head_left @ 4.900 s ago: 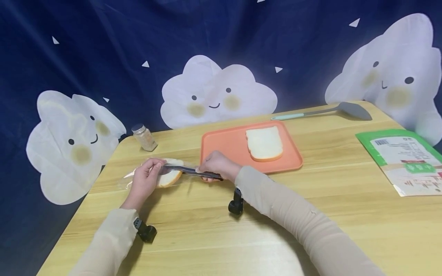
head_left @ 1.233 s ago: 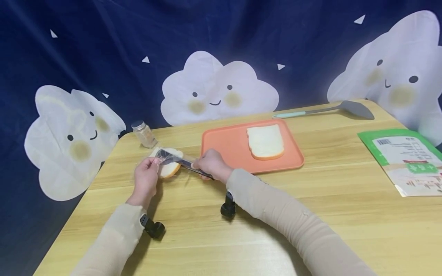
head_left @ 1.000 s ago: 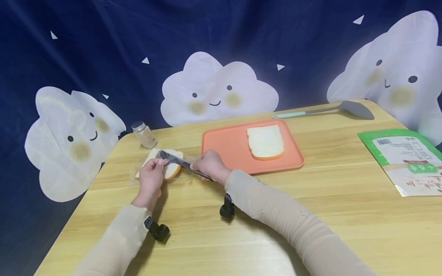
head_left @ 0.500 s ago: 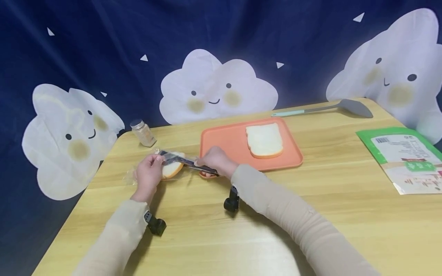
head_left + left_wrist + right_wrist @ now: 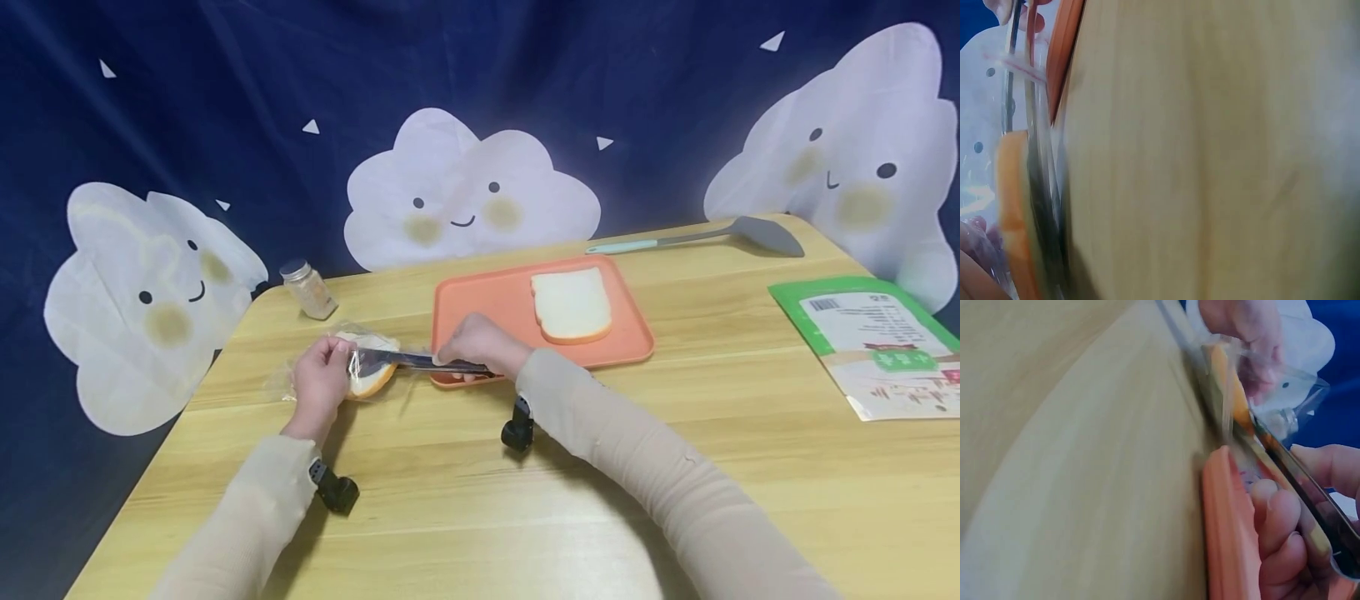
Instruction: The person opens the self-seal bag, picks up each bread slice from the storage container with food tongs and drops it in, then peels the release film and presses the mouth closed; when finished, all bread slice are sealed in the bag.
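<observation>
My right hand (image 5: 480, 343) holds a pair of dark tongs (image 5: 416, 361), thumb on the upper arm and fingers under the lower one. The tongs reach left to a slice of bread (image 5: 377, 382) with an orange-brown crust, one arm above the slice and one below. Around the slice is a clear plastic bag (image 5: 1304, 394), with the tongs passing through its mouth. My left hand (image 5: 321, 375) pinches the bag over the bread's left part, hiding some of it. In the left wrist view the crust edge (image 5: 1013, 212) shows between the tong arms.
An orange tray (image 5: 487, 292) with another bread slice (image 5: 572, 304) lies right of the bag, under the right hand. A shaker jar (image 5: 310, 290) stands at the back left. A spatula (image 5: 693, 239) lies along the back edge, a green-white packet (image 5: 873, 342) at the right.
Over the last second the right hand shifts slightly right and the tongs swing more level. The left hand moves slightly left, and the bag film now covers more of the slice and tong tips.
</observation>
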`<state>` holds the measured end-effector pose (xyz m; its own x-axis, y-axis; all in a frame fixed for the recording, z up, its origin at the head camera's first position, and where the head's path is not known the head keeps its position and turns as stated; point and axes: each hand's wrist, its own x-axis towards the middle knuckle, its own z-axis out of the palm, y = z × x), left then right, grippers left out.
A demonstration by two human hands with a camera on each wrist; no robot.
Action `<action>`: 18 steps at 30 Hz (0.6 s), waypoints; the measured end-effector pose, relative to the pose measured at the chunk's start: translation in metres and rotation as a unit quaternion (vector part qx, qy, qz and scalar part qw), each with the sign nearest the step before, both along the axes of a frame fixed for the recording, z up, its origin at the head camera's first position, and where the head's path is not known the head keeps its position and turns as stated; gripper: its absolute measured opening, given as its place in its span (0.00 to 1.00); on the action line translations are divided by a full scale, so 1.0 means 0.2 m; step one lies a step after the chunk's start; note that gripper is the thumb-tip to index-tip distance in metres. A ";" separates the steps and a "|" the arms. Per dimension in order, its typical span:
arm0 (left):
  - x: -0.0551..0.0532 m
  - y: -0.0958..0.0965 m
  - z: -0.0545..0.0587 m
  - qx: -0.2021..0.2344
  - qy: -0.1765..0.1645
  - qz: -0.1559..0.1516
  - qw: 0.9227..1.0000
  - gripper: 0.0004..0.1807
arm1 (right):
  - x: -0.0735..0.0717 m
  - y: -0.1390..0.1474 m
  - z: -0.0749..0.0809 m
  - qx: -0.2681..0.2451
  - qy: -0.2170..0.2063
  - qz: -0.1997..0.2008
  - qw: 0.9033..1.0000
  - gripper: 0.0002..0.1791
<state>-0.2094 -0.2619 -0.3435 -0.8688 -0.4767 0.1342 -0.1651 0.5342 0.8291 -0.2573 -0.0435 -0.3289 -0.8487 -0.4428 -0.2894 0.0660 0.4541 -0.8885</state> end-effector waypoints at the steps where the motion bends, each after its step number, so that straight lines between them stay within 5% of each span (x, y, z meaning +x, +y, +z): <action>1: 0.00 0.00 0.00 0.001 0.002 -0.006 1.000 0.11 | 0.00 0.00 0.00 0.004 0.006 0.001 1.000 0.23; 6: 0.02 0.00 -0.01 -0.002 0.019 -0.029 0.999 0.11 | 0.01 0.01 -0.03 -0.010 0.008 0.002 1.000 0.26; 18: 0.04 -0.01 0.00 -0.033 0.020 -0.024 0.999 0.12 | 0.02 0.01 -0.03 -0.059 -0.025 -0.015 0.998 0.13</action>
<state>-0.2013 -0.2635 -0.3433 -0.8835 -0.4241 0.1990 -0.1057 0.5942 0.7973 -0.2535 -0.0420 -0.3355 -0.8476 -0.4514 -0.2788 0.1230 0.3439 -0.9309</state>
